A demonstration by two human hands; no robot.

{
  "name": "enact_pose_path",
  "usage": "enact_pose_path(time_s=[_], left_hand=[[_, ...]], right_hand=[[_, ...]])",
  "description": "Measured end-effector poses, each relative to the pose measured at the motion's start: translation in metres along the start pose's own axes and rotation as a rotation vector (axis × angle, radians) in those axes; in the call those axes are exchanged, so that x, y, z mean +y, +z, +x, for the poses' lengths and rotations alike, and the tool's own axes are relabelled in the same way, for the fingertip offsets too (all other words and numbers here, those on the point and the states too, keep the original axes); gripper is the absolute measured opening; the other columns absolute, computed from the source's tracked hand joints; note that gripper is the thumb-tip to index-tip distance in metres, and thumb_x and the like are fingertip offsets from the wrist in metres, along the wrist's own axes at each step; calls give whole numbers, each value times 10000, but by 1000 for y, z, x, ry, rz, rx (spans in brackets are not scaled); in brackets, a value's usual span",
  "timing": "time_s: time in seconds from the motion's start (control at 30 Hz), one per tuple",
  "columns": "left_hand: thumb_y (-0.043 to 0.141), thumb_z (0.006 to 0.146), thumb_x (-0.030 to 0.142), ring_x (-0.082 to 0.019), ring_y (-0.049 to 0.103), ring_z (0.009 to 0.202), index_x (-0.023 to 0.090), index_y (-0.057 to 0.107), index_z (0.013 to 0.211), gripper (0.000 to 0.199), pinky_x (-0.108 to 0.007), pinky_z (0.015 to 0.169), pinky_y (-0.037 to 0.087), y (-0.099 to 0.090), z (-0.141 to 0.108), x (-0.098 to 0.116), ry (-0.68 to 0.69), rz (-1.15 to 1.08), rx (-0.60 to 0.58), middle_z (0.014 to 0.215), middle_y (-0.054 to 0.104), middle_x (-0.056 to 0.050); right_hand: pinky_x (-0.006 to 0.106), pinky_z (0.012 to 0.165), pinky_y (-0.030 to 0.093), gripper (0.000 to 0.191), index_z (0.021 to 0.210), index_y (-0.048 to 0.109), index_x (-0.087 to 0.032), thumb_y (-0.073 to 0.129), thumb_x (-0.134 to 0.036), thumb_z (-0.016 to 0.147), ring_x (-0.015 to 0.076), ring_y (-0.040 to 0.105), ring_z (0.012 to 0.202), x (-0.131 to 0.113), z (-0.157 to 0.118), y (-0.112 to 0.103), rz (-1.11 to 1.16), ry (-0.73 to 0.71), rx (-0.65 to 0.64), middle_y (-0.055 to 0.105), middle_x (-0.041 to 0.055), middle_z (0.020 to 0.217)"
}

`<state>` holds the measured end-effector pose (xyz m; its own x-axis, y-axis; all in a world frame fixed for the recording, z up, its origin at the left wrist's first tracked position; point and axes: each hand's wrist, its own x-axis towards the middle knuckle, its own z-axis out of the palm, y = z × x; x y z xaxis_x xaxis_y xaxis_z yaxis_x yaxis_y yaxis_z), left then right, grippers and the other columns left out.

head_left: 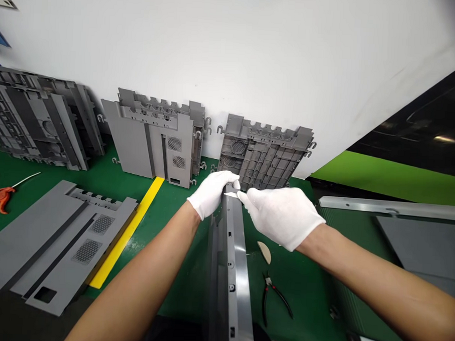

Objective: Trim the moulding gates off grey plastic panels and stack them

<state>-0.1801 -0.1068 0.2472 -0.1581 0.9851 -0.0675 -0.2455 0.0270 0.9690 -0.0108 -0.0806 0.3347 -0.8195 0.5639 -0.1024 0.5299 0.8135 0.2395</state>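
Nearest, a grey panel (pixel 241 271) stands on its side, narrow rim up, running from the near edge of the green surface (pixel 302 264) toward its far edge; its support is out of sight. It looks stiff and fairly light, probably moulded plastic, with a sleek side that may slide under fabric gloves. The solid rim between the small slots seems the safest hold; thin edges and end details could chip or crack. Right of it lie cutters (pixel 268 283) and, farther in, a cream half-disc (pixel 264 252). At the panel's far end, the gloved left hand (pixel 213 192) curls its fingers over the corner, gripping it, while the gloved right hand (pixel 282 215) is closed around a slim blade (pixel 231 194) laid by that rim, its handle hidden. Along the surface's far edge, similar panels (pixel 128 141) lean against the white wall (pixel 236 50).
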Motion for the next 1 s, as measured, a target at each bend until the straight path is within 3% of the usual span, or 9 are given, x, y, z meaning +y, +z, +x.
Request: enact_pose_path(time_s=[0.43,0.8,1.0], left_hand=[[566,832,355,-139,527,675,161,627,644,277,-281,664,425,6,5,-3,26,31,-10,732,601,-21],[552,840,310,-143,512,695,167,609,606,280,-285,695,415,8,4,0,65,52,-10,723,597,-23],[581,833,315,-139,521,695,170,604,610,267,-287,695,421,12,6,-3,42,-2,-21,745,608,-22]], right_hand=[[271,499,277,497,826,592,-196,214,-460,1011,199,594,473,9,-4,8,-70,-48,75,612,35,568],[271,496,289,491,828,592,-192,234,-476,1006,198,589,464,8,-10,6,-91,-49,21,612,41,562],[266,470,258,498,781,578,-203,219,-463,1009,212,580,445,11,-13,8,-95,-38,55,572,27,517]])
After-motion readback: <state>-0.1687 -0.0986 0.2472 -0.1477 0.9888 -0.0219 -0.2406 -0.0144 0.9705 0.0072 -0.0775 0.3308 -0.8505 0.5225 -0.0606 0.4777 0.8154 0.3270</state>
